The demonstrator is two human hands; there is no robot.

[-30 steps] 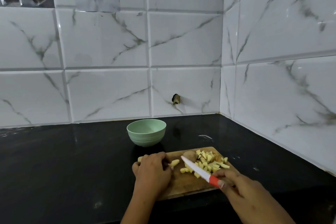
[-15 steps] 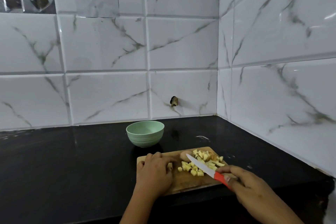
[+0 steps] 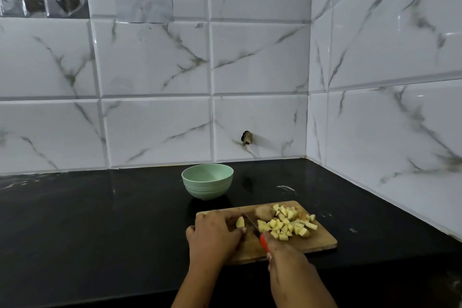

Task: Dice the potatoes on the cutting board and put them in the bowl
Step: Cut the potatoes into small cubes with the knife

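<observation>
head view: the small pale green round bowl (image 3: 207, 181) sits on the black counter (image 3: 100, 220), just behind the light brown wooden cutting board (image 3: 315, 242). no potato shows inside it, so i think none has gone in yet. a heap of little yellow potato cubes (image 3: 285, 226) lies on the right half of the board, so that part is done. a round brown potato chunk with its skin on (image 3: 264, 212) waits at the back, touching the heap.

the left hand (image 3: 215, 235) has its fingers curled down over one more yellow potato piece (image 3: 240, 222), holding it on the board. the right hand (image 3: 287, 255) is wrapped round the thin knife with a red handle (image 3: 263, 241). the blade is just right of the held piece. the knife's long line runs away from the person toward the back wall, tip a bit left. the held piece's cut side faces the blade. the hand hides most of it, so i cannot tell which way it is long. left to do: cut these two, then fill the bowl.
</observation>
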